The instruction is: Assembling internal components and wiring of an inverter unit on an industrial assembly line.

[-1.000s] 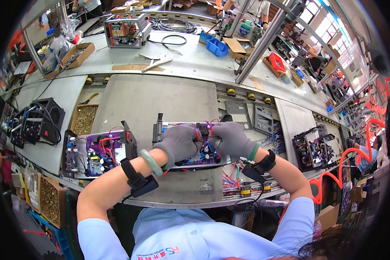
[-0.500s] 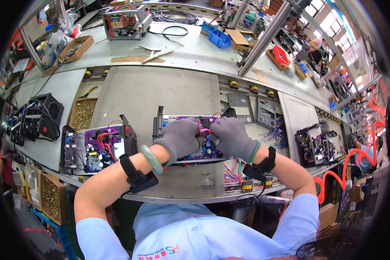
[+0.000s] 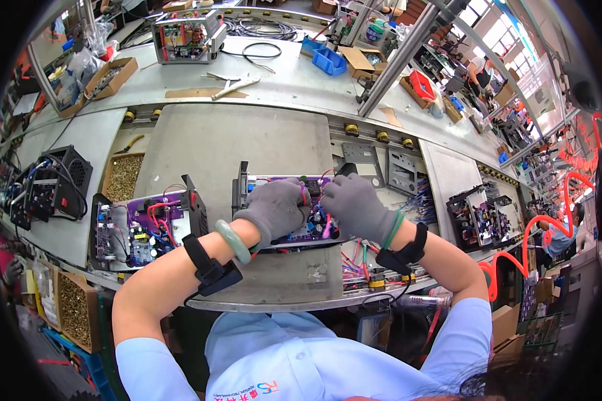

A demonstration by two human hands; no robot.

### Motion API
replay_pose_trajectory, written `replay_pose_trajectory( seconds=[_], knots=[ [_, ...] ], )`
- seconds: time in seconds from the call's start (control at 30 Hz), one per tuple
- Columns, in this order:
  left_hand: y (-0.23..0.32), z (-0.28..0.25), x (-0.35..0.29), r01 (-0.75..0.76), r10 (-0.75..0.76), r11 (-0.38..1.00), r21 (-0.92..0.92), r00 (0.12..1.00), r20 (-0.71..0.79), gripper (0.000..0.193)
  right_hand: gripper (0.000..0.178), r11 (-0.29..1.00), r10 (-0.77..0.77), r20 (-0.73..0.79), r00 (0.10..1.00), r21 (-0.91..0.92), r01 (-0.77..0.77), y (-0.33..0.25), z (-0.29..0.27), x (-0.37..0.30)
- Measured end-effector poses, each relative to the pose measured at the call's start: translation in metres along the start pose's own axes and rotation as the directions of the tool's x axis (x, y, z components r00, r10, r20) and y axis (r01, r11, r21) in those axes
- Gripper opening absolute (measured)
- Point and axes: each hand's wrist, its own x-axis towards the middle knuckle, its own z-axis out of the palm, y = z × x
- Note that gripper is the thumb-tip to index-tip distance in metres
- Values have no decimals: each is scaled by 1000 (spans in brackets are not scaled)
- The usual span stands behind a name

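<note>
Both hands wear grey gloves and work over an open electronics unit [image 3: 301, 235] with a purple circuit board and a dark end panel. My left hand [image 3: 277, 208] is closed over the board's left half, with a pinkish-red wire [image 3: 306, 194] showing at its fingertips. Opposite it, my right hand [image 3: 360, 208] has its fingers bent in over the board's right side; whatever they grip is hidden. Between the hands, a pink wire end [image 3: 326, 227] lies over the board near some blue parts. The gloves cover much of the board.
A similar unit [image 3: 144, 230] sits at the left, near a box of small brass-coloured parts [image 3: 125, 175]. Grey metal plates [image 3: 403, 172] and bundled wires [image 3: 421, 204] lie at right. Another unit [image 3: 480, 212] stands farther right. Pliers [image 3: 231, 85] rest on the far bench. A coiled red hose [image 3: 545, 220] hangs right.
My hands have drawn slightly apart at the fingertips. The pink wire end that was between them now lies lower on the board. The whole view has shifted a little.
</note>
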Motion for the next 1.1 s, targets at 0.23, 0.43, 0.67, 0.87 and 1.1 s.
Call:
replay_pose_trajectory(
  seconds=[0.23, 0.43, 0.67, 0.87, 1.1],
  knots=[
    [-1, -1, 1, -26, 27, 999, 42, 1000, -10, 16, 12, 997, 51, -72, 996, 58, -47, -4, 20, 7],
    [4, -4, 4, -44, 45, 999, 31, 998, -44, 16, 12, 980, 89, -46, 995, 180, -79, 6, 20, 0],
    [14, -30, 30, -8, -33, 984, 177, 974, 226, 18, 15, 926, 248, -255, 935, 346, -152, -9, 11, -12],
    [-1, -12, 34, 125, -108, 971, -203, 990, 94, 16, 19, 907, 364, -209, 907, 302, -294, -10, 23, -20],
    [-12, 7, 31, -1, 0, 990, -144, 1000, -10, 17, 4, 739, 543, -329, 773, 624, -254, -11, 19, -17]
  ],
)
